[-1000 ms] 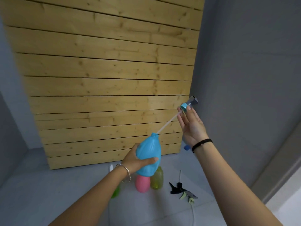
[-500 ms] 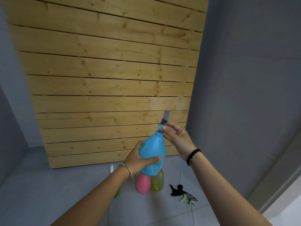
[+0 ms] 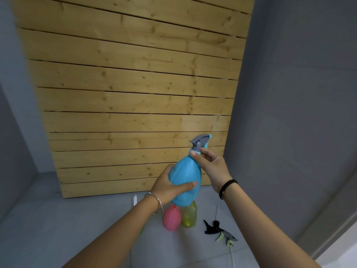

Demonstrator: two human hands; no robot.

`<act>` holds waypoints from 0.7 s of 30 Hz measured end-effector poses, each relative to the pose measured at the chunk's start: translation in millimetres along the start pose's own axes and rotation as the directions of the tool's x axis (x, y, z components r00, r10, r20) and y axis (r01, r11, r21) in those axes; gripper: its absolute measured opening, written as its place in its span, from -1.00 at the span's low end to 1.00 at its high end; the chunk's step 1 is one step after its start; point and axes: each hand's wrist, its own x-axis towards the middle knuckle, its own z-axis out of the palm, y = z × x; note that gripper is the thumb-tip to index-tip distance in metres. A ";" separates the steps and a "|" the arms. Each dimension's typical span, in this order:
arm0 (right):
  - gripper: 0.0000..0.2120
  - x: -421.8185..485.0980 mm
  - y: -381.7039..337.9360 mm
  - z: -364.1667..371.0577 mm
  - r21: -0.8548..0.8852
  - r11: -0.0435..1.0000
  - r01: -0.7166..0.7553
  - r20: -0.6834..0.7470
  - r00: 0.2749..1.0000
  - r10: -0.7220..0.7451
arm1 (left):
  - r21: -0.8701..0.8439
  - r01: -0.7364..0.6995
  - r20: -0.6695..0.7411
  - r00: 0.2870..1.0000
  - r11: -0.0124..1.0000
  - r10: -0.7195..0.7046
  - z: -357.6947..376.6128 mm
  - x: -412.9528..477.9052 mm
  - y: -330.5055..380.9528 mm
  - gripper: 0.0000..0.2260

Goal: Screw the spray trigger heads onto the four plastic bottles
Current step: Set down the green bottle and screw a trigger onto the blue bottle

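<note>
My left hand (image 3: pixel 170 185) grips the belly of a blue plastic bottle (image 3: pixel 186 176), held up in the air. A grey and blue spray trigger head (image 3: pixel 201 143) sits on the bottle's neck. My right hand (image 3: pixel 211 167) pinches its blue collar between thumb and fingers. Below, on the grey floor, stand a pink bottle (image 3: pixel 172 219) and a yellow-green bottle (image 3: pixel 190 216), both without heads. A sliver of a green bottle (image 3: pixel 142 229) peeks out behind my left forearm. Two loose trigger heads lie to the right: a black one (image 3: pixel 211 226) and a grey-green one (image 3: pixel 227 237).
A wall of horizontal wooden planks (image 3: pixel 135 93) rises straight ahead. A grey wall (image 3: pixel 299 113) closes the right side. A small white object (image 3: pixel 135 200) lies on the floor at the foot of the planks.
My right hand lowered the trigger head with its dip tube into the blue bottle. The head now sits on the neck and has turned so its nozzle points to the right.
</note>
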 end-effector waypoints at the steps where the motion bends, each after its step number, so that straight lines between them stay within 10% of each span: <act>1: -0.69 -0.6 0.7 3.4 0.048 0.999 -0.013 -0.020 1.000 0.014 | -0.005 -0.003 -0.006 1.000 1.000 0.003 1.1 0.4 1.1 -0.39; 8: -0.89 -2.2 0.4 10.1 0.072 0.997 -0.005 0.121 0.993 -0.004 | -0.079 -0.012 0.003 1.000 0.997 0.012 6.8 -0.3 9.1 -0.38; 14: -0.65 -1.0 -11.6 3.8 0.033 0.997 -0.071 0.263 0.963 0.060 | -0.093 -0.023 0.062 0.998 0.995 0.029 3.1 1.7 16.5 -0.26; 21: -0.78 -1.2 -8.2 11.3 0.144 0.989 -0.042 0.088 0.996 0.030 | -0.096 -0.039 0.073 0.996 0.995 0.046 6.3 1.5 18.6 -0.34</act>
